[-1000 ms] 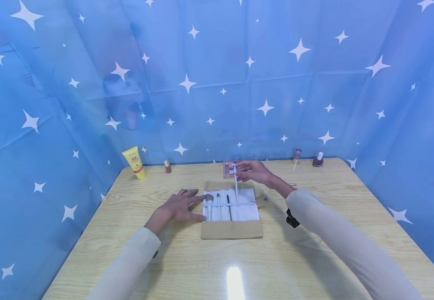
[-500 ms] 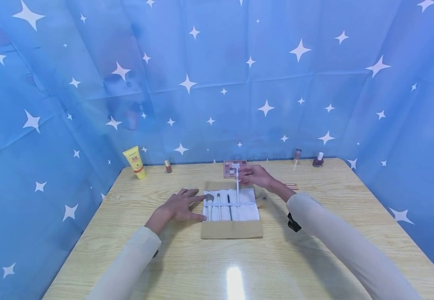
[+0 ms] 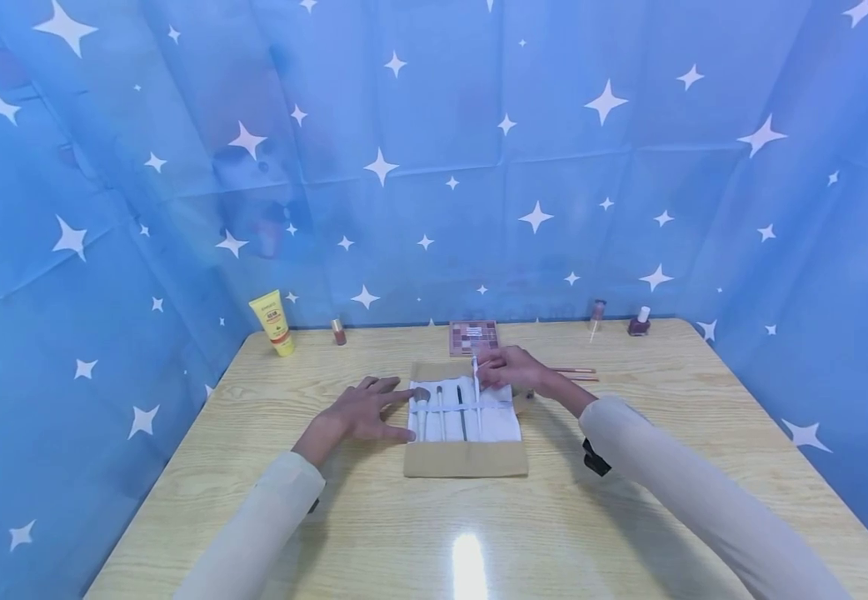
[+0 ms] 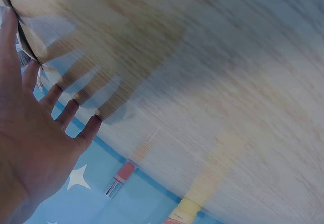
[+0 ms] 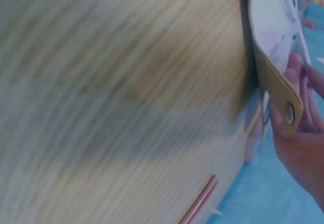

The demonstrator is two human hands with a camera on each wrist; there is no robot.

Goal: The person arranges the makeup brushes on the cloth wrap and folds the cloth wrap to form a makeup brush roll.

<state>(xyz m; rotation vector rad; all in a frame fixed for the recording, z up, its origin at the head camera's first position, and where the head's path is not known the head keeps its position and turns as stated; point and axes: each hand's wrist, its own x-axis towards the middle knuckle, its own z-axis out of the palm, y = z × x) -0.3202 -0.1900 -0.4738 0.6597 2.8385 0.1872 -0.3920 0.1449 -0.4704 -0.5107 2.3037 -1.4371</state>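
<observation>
A beige brush roll [image 3: 466,460] with a white lining lies unrolled on the table. Under its elastic band sit a fluffy brush [image 3: 421,421], a slim pale brush [image 3: 441,417] and a dark thin brush [image 3: 461,414]. My right hand [image 3: 511,369] pinches a slim white makeup brush [image 3: 478,412] near its top; the lower part runs down past the band, right of the dark one. My left hand [image 3: 362,412] has its fingers spread, with index finger and thumb at the roll's left edge. In the right wrist view, the roll's snap flap [image 5: 281,92] partly covers my right hand [image 5: 304,150].
An eyeshadow palette [image 3: 472,337] lies behind the roll. Two thin pencils [image 3: 580,374] lie right of my right hand. Along the back edge stand a yellow tube [image 3: 272,323], a lipstick [image 3: 338,332], a lip gloss tube [image 3: 596,315] and a nail polish bottle [image 3: 639,322]. A blue star curtain [image 3: 434,200] surrounds the table.
My right hand has come down toward the roll with the white brush, whose lower end now reaches further below the band. More of the palette shows. My left hand stays in place.
</observation>
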